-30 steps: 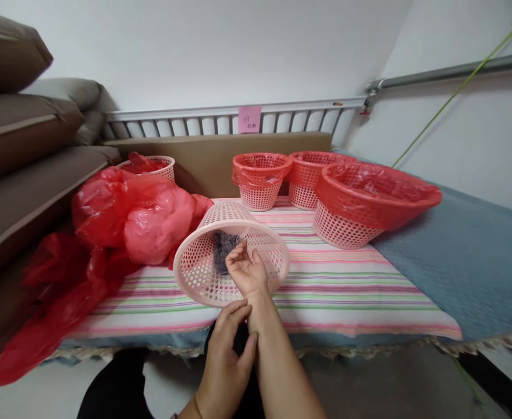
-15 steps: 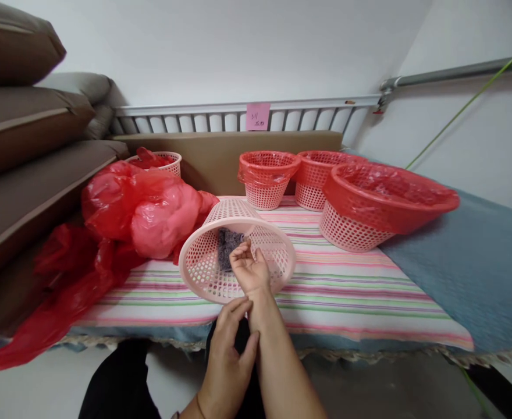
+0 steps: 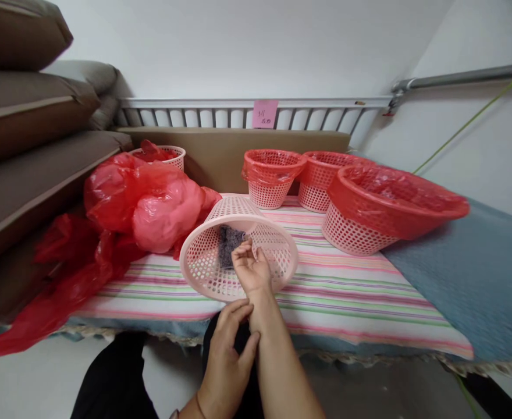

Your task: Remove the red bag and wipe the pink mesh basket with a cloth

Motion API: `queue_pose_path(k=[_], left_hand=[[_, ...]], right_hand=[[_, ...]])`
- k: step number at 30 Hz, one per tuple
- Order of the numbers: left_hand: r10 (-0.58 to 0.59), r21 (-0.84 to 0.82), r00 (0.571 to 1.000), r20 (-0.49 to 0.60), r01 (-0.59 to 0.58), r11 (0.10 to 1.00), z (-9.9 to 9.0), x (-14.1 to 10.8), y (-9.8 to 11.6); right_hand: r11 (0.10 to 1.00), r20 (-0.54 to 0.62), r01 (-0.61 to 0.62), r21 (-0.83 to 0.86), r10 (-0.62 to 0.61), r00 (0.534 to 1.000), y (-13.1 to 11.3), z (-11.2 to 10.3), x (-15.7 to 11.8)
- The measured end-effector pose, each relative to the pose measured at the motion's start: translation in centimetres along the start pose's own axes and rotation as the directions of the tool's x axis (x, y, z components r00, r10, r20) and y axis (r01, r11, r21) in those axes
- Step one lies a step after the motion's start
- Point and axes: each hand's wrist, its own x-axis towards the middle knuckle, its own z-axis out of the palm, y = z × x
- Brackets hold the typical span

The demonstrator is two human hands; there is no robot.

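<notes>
A pale pink perforated basket (image 3: 188,276) lies on its side, its mouth facing me, on the striped cloth. Inside it rests a dark grey-purple fuzzy cloth (image 3: 227,247). My right hand (image 3: 251,267) is palm up at the basket's mouth, beside the cloth, with loosely curled fingers and nothing in the palm. My left hand (image 3: 230,349) is lower, its fingertips touching my right wrist, thumb and fingers apart and holding nothing.
Crumpled red plastic bags (image 3: 164,203) lie at the left, before another pink basket (image 3: 178,160). Several red-lined baskets (image 3: 269,195) stand at the back and right. Brown cushions (image 3: 33,174) are stacked far left. A pink note (image 3: 265,114) hangs on the radiator.
The view has shifted slightly, so the baskets at the right appear a little farther right. Both hands keep nearly the same pose and place.
</notes>
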Motion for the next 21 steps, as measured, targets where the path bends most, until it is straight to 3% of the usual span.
queue_pose_path(k=[7,10,11,12,14,16,17,19,21], left_hand=[[-0.059,-0.048,0.982,0.18,0.068,0.997,0.8,-1.4,-0.5],[-0.126,-0.082,0.965,0.229,0.148,0.986,0.1,-1.2,-1.4],[-0.167,-0.102,0.967,0.192,0.189,0.977,-0.6,-0.8,-2.1],[-0.219,-0.125,0.967,0.129,0.235,0.964,-1.5,-0.3,-2.9],[-0.348,-0.169,0.937,-0.007,0.342,0.924,-3.7,0.7,-5.2],[-0.47,-0.179,0.882,-0.036,0.457,0.871,-5.7,1.7,-7.9],[-0.517,-0.161,0.856,-0.03,0.506,0.847,-6.4,2.1,-9.3],[-0.561,-0.124,0.827,0.032,0.56,0.819,-7.1,2.9,-11.7],[-0.565,-0.123,0.819,0.101,0.574,0.809,-6.9,4.0,-13.6]], right_hand=[[0.986,0.049,0.063,-0.156,-0.056,0.997,-0.7,-1.9,0.8],[0.886,0.054,0.152,-0.438,-0.142,0.988,-0.7,-3.4,2.3],[0.782,0.066,0.2,-0.59,-0.2,0.978,-0.6,-3.8,3.0],[0.614,0.106,0.253,-0.747,-0.266,0.958,-0.6,-4.3,3.9],[0.092,0.28,0.331,-0.939,-0.35,0.894,-0.6,-5.0,6.1],[-0.446,0.454,0.301,-0.843,-0.289,0.843,-0.6,-5.6,8.4],[-0.628,0.478,0.245,-0.739,-0.231,0.848,-0.5,-6.0,9.6],[-0.822,0.42,0.119,-0.557,-0.155,0.894,-0.3,-7.0,11.6],[-0.891,0.366,0.039,-0.452,-0.145,0.919,0.1,-8.3,13.0]])
